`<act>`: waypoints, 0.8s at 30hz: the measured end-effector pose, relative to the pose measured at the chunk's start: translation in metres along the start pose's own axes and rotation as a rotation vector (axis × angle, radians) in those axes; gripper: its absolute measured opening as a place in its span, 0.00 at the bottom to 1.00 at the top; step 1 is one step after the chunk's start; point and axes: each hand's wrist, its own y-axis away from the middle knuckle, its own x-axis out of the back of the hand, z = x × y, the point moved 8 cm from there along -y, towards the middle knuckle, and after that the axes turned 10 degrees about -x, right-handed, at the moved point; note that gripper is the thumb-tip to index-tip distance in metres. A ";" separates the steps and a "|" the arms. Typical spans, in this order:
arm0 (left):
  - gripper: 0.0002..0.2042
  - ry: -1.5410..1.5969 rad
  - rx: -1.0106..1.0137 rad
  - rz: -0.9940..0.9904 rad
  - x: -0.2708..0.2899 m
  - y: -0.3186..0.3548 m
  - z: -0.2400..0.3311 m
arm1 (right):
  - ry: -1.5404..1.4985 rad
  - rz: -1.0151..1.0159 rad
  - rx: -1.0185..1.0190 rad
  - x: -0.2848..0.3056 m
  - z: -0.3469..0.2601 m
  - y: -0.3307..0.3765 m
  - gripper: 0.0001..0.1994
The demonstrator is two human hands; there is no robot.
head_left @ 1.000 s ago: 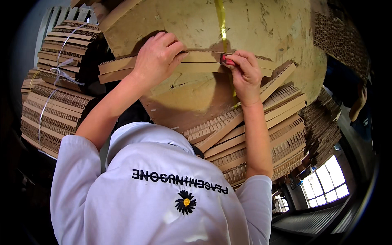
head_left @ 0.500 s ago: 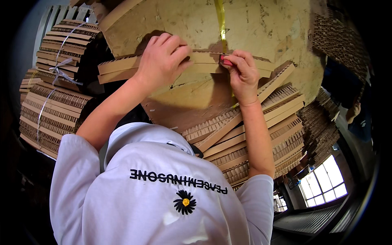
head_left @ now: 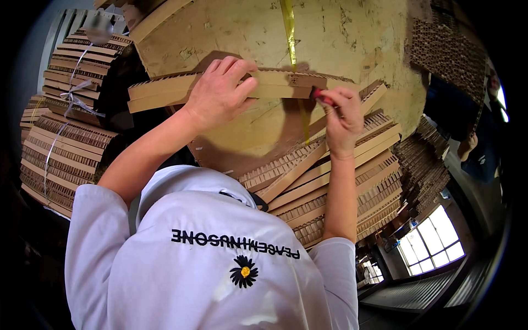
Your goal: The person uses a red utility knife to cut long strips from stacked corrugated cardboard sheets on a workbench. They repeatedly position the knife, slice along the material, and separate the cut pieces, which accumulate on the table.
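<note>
A long honeycomb cardboard strip (head_left: 275,84), apparently two strips pressed together, lies across the worn tan table. My left hand (head_left: 223,88) grips it left of its middle, with bent fingers over the far edge and the thumb apart on the near side. Between the fingers of my right hand (head_left: 345,113) is a small red-and-black tool (head_left: 320,96), blurred, its tip hard to make out. That tool is close to the strip's near edge, toward its right end. A shiny yellow band (head_left: 289,33) runs down the table and passes beneath the strip.
Loose honeycomb cardboard strips (head_left: 330,192) are piled at the near right. Tied cardboard bundles (head_left: 66,146) stand at the left, bound with white string. More honeycomb stacks (head_left: 448,49) rise at the far right, near another person's hand (head_left: 468,146). Wood-coloured table (head_left: 357,38) surrounds the strip.
My right hand has moved slightly right and nearer to me, bringing the red-and-black tool off the strip's face. My left hand keeps its hold on the strip. The whole view has shifted a little.
</note>
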 end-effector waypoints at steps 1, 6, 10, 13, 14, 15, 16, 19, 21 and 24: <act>0.19 -0.013 0.006 -0.006 -0.001 0.001 0.000 | -0.004 -0.025 -0.004 -0.004 0.004 0.005 0.13; 0.20 -0.019 0.010 -0.016 -0.001 -0.001 0.000 | 0.014 -0.034 -0.040 -0.007 0.022 0.011 0.13; 0.20 -0.030 0.014 -0.019 -0.002 0.000 -0.001 | 0.053 -0.055 -0.008 -0.012 0.020 0.007 0.12; 0.20 -0.025 0.011 -0.013 -0.001 0.000 0.000 | 0.087 -0.055 0.020 -0.015 0.018 0.005 0.13; 0.20 -0.026 0.013 -0.017 -0.001 -0.001 0.000 | 0.094 -0.053 0.026 -0.015 0.018 0.005 0.13; 0.20 -0.026 0.014 -0.020 -0.001 -0.001 -0.001 | 0.100 -0.051 0.032 -0.016 0.018 0.004 0.13; 0.20 -0.025 0.014 -0.025 -0.002 -0.001 -0.001 | 0.111 -0.050 0.041 -0.016 0.017 0.004 0.13; 0.20 -0.026 0.020 -0.031 -0.002 0.000 -0.002 | 0.146 -0.047 0.062 -0.019 0.015 0.002 0.13; 0.20 -0.023 0.025 -0.030 -0.002 0.001 -0.002 | 0.177 -0.048 0.065 -0.018 0.017 0.002 0.13; 0.20 -0.016 0.023 -0.029 -0.002 -0.002 -0.001 | 0.192 -0.039 0.075 -0.018 0.015 0.000 0.13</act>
